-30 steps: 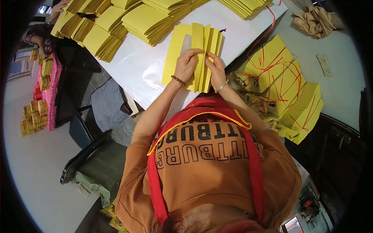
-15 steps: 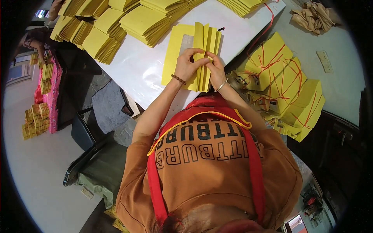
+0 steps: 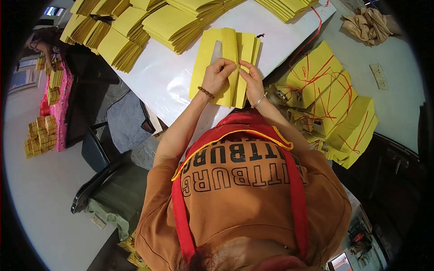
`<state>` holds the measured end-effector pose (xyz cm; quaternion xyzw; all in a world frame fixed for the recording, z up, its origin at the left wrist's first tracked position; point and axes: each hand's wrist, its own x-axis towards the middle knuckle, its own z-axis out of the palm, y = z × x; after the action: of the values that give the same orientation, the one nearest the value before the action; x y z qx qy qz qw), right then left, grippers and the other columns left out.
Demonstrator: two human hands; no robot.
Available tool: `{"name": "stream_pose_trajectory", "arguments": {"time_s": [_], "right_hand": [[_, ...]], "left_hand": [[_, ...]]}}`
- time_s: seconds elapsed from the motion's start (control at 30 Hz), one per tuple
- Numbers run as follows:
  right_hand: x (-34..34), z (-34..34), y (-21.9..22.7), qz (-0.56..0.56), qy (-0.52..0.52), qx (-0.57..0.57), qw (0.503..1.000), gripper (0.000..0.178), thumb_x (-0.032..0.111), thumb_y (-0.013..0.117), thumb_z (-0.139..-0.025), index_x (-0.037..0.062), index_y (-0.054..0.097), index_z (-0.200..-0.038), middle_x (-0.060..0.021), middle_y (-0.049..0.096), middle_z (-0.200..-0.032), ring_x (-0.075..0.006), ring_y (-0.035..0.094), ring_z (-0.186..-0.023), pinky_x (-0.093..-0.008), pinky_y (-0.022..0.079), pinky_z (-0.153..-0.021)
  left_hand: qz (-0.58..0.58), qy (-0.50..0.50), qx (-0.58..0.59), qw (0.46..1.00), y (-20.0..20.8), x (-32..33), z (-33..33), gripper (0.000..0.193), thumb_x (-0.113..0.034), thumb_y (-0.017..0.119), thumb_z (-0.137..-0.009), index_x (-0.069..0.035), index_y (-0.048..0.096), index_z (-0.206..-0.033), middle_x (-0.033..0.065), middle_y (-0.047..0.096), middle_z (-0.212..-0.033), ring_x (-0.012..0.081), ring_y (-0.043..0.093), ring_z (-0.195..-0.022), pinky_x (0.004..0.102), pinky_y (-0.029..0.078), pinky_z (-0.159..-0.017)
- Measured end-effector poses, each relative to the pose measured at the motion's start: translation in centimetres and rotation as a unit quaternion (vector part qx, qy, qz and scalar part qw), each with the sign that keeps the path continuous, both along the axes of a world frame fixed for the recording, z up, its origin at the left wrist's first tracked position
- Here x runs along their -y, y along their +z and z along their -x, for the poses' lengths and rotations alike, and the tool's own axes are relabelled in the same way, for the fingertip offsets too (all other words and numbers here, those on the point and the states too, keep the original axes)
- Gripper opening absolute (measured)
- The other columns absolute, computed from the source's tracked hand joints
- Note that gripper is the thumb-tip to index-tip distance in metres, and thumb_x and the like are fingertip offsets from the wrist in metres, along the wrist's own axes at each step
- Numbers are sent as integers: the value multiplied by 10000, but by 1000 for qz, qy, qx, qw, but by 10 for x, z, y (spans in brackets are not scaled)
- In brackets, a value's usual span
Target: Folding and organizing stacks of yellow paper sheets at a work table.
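A stack of yellow paper sheets [image 3: 230, 39] with lengthwise folds lies near the front corner of the table, and a grey patch shows on its left part. My left hand [image 3: 218, 76], with a brown bead bracelet, pinches the raised fold, thumb and forefinger together at its middle. Close by on the right, my right hand [image 3: 251, 80], with a silver bangle, is closed at the edge of the same fold. Its fingertips meet the paper just beside the left ones. How many layers are between the fingers cannot be made out.
Piles of folded yellow paper [image 3: 169, 25] cover the far left of the white table [image 3: 158, 86]. To the right lie large yellow bundles [image 3: 318, 88] with red strings. Crumpled brown paper [image 3: 368, 25] is far right. A black chair [image 3: 95, 151] stands left; another person [image 3: 43, 43] is farther off.
The raised fold has turned, so a broader face of it shows between my hands. My fingertips have moved slightly apart, the right thumb drawing back to the right.
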<state>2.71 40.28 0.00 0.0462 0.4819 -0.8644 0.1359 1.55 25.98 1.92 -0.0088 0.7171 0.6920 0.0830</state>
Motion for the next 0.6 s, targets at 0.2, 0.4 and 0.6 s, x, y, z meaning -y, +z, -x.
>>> {"name": "stream_pose_trajectory", "arguments": {"time_s": [0.2,0.4,0.6], "right_hand": [[2,1,-4,-7,-23,8,1000,286,133,514,-874,26,485,-1137,-51,536,-1036,-101,507,-940,-221,409,-808],[3,0,0,-14,-52,15,998,262,189,526,-874,19,504,-1072,-42,532,-977,-100,493,-917,-226,400,-787],[4,0,6,21,-59,24,998,162,157,505,-878,22,508,-967,-24,525,-883,-87,500,-825,-221,407,-745]], "left_hand": [[-4,-9,-4,1000,8,-2,-2,193,-187,591,-842,-9,595,-916,-2,561,-808,63,486,-724,198,395,-655],[-23,19,-30,999,3,-5,-1,189,-169,616,-814,5,617,-889,26,546,-813,84,482,-684,216,395,-591],[-30,31,-28,999,2,-6,-3,174,-139,576,-833,2,618,-927,38,560,-837,100,499,-737,223,406,-668]]}}
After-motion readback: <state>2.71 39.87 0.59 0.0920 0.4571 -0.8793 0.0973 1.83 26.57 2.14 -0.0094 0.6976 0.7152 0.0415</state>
